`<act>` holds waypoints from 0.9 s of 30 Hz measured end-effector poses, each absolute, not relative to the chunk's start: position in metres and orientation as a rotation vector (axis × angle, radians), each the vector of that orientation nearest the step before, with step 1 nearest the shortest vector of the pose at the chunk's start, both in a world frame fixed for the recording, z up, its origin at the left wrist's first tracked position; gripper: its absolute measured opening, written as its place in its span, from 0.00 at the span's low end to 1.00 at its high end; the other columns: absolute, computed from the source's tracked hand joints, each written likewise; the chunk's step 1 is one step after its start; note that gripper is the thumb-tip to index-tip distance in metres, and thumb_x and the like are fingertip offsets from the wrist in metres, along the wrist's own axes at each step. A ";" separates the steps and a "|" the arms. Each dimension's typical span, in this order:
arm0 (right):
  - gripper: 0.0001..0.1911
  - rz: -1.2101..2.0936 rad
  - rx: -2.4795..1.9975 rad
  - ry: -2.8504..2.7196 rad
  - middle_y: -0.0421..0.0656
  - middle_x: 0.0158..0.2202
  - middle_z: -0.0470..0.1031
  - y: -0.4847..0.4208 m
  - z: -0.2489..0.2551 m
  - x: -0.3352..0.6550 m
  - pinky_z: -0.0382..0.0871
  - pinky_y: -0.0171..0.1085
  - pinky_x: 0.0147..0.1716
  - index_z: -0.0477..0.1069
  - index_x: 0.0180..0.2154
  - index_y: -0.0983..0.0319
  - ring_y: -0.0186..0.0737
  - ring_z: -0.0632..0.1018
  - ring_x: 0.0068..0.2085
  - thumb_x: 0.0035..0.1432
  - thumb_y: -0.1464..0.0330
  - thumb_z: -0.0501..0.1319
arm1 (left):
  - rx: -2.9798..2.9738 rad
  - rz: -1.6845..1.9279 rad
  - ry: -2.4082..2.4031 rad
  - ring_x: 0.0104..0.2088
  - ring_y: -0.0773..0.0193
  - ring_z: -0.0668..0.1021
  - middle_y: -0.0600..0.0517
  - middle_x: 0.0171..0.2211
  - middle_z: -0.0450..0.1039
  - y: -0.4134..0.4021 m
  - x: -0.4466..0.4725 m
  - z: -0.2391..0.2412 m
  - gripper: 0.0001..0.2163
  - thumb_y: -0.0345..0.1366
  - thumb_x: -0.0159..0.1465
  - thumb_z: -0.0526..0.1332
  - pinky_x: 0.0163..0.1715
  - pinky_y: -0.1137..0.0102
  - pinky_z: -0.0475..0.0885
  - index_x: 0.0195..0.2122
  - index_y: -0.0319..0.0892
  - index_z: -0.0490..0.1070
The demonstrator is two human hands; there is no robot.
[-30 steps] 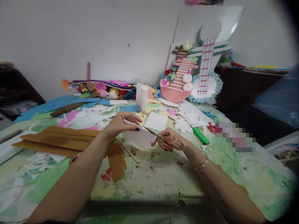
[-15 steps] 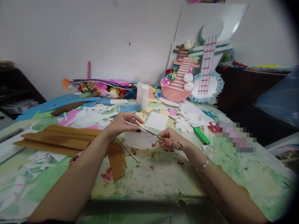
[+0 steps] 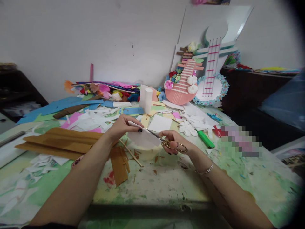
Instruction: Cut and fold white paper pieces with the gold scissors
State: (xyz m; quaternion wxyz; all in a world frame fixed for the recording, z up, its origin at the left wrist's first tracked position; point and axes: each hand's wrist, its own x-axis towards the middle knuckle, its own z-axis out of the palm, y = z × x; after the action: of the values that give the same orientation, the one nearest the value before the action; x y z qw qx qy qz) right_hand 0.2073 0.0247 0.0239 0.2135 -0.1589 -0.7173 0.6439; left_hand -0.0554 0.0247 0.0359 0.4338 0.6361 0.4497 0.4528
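My left hand (image 3: 126, 126) pinches a thin white sheet of paper (image 3: 144, 139) between thumb and fingers, holding it above the table. In my right hand (image 3: 175, 140) is a pair of gold-handled scissors (image 3: 156, 135), its blades pointing left toward my left fingertips along the paper's upper edge. Beyond the paper lies a stack of white squares (image 3: 160, 123). A white paper flower (image 3: 187, 128) rests to the right of it. Under and left of my hands are a thin wooden stick (image 3: 133, 155) and a fringed brown strip of crepe paper (image 3: 118, 167).
Folded brown crepe paper (image 3: 62, 143) lies at left, near white scraps (image 3: 95, 119). A white roll (image 3: 148, 101) stands upright at the back. Decorated cardboard instruments (image 3: 182, 82) lean on the wall. A green-handled tool (image 3: 205, 139) lies at right.
The scissors have shifted slightly along the paper's edge, and the sheet's top edge now shows folded near my left fingers. My right index finger has moved a little away from the paper.
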 end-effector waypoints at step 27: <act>0.52 1.904 -0.265 -1.919 0.32 0.16 0.66 0.024 0.015 0.202 0.56 0.27 0.14 0.46 0.61 0.68 0.29 0.66 0.16 0.45 0.43 0.60 | 1.677 1.012 1.050 0.25 0.66 0.76 0.49 0.25 0.77 0.021 -0.051 0.041 0.08 0.36 0.43 0.72 0.23 0.76 0.69 0.25 0.40 0.79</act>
State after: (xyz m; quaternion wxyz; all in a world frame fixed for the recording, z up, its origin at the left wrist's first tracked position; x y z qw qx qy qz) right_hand 0.2015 0.0240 0.0155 0.2108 -0.0953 -0.6906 0.6852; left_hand -0.0507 0.0208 0.0414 0.4437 0.6763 0.4234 0.4079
